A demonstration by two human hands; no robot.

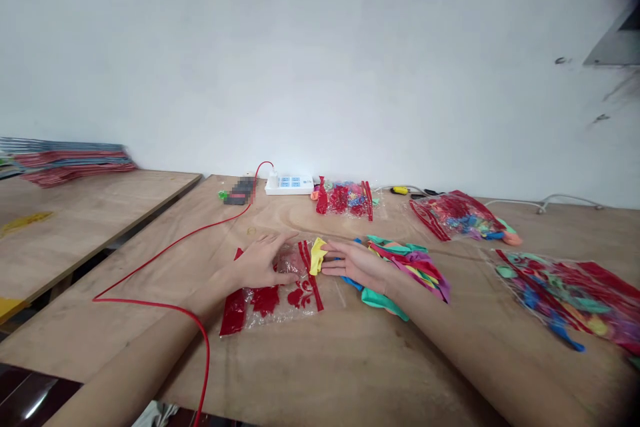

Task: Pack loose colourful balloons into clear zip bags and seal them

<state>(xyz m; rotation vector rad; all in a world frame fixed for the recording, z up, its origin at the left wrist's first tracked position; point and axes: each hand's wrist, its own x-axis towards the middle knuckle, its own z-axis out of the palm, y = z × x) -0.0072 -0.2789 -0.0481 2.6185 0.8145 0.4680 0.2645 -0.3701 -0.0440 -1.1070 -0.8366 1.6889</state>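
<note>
The yellow balloon [317, 256] lies limp at the mouth of the clear red-printed bag [265, 301], against the fingertips of the right hand [361, 267]; those fingers are nearly straight, and I cannot tell whether they pinch it. It should be feather-light, soft and slightly grippy, best taken by its body between thumb and fingers. The left hand [255, 261] spreads over the bag, thumb apart from fingers. The bag's thin film is probably slippery and creases easily; its edge beside the red stripes looks the surest hold. Loose balloons [417, 272] lie beside the right hand on the wooden table [320, 373].
</note>
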